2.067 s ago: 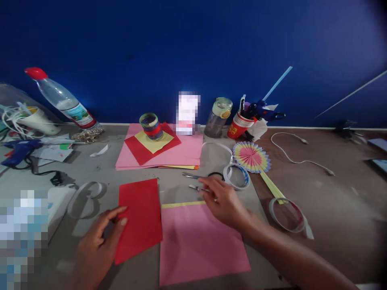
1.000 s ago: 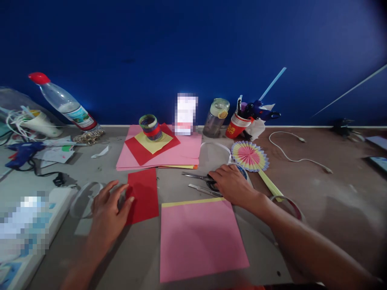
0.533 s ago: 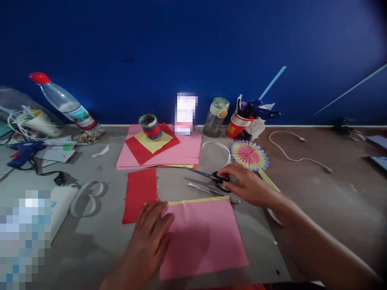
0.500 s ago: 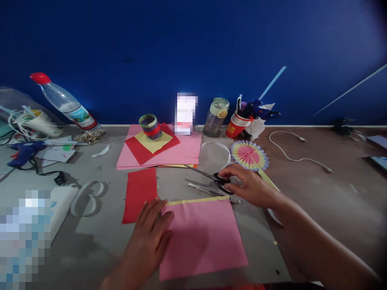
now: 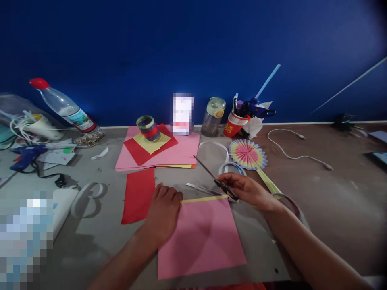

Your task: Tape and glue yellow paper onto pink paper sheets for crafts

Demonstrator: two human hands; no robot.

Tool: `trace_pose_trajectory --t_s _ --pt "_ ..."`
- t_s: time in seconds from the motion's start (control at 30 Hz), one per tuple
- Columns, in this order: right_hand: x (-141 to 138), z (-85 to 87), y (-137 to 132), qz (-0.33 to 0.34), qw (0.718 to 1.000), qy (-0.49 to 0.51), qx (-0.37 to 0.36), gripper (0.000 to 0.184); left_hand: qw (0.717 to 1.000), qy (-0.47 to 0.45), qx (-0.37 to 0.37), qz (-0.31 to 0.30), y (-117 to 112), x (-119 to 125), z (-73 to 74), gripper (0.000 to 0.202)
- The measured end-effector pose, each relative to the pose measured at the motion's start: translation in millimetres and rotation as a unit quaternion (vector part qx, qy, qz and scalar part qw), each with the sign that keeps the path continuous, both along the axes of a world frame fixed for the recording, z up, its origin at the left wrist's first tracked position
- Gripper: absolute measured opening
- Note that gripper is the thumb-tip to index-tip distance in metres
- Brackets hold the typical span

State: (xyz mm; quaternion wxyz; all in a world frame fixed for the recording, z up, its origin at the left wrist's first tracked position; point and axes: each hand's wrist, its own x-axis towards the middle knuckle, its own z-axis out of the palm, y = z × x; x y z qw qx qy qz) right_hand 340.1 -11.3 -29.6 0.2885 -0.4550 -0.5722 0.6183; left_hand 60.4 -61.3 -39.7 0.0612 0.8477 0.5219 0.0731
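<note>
My right hand (image 5: 243, 189) grips the black handles of a pair of scissors (image 5: 208, 172), whose blades point up and left, above the table. Under it lies a craft knife (image 5: 198, 188). My left hand (image 5: 165, 199) rests at the upper left corner of a pink paper sheet (image 5: 202, 237), fingers curled over the corner and part of them hidden. A yellow strip (image 5: 205, 198) runs along the sheet's top edge. To the left of that hand lies a red paper piece (image 5: 139, 195).
Pink paper (image 5: 187, 151) is stacked at the back, with a wrapped jar (image 5: 148, 129) on top. A pleated paper fan (image 5: 248, 154) and tape roll (image 5: 232, 168) lie near my right hand. Behind stand a cup of tools (image 5: 234, 125) and a bottle (image 5: 213, 117). A glue gun (image 5: 27, 156) lies left.
My right hand has closed on the scissors and raised them, tilting the blades upward. My left hand has slid right and up along the sheet's corner, its fingers more curled.
</note>
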Motion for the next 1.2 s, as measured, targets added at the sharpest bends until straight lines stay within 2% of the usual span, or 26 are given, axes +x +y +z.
trace_pose_trajectory --t_s 0.23,0.53,0.7,0.83,0.93,1.03,1.13,1.2 --pt "0 -1.0 0 -0.017 1.000 -0.005 0.014 0.043 1.000 0.003 -0.018 0.025 2 5 1.5 0.016" --pt "3 -2.0 0 -0.018 0.999 -0.024 0.043 0.040 0.996 -0.021 -0.071 0.041 5 9 14.1 0.018" --pt "3 -4.4 2 -0.030 0.991 -0.076 0.104 0.037 0.997 -0.024 -0.062 0.035 4 8 12.3 0.018" --pt "2 -6.7 4 -0.066 0.956 -0.190 0.215 0.034 0.998 -0.043 -0.030 0.040 1 8 11.5 0.019" --pt "0 -6.6 3 -0.054 0.939 -0.222 0.256 0.033 0.998 -0.053 -0.021 0.040 -1 8 13.3 0.016" --pt "0 -3.1 1 -0.033 0.958 -0.179 0.221 0.035 0.998 -0.053 -0.015 0.036 -3 8 14.4 0.014" --pt "0 1.7 -1 -0.022 0.988 -0.077 0.129 0.034 0.998 -0.059 0.005 0.038 -4 8 12.2 0.016" --pt "1 4.2 -2 -0.017 0.998 0.016 0.055 0.037 0.997 -0.070 0.018 0.041 -4 7 9.4 0.018"
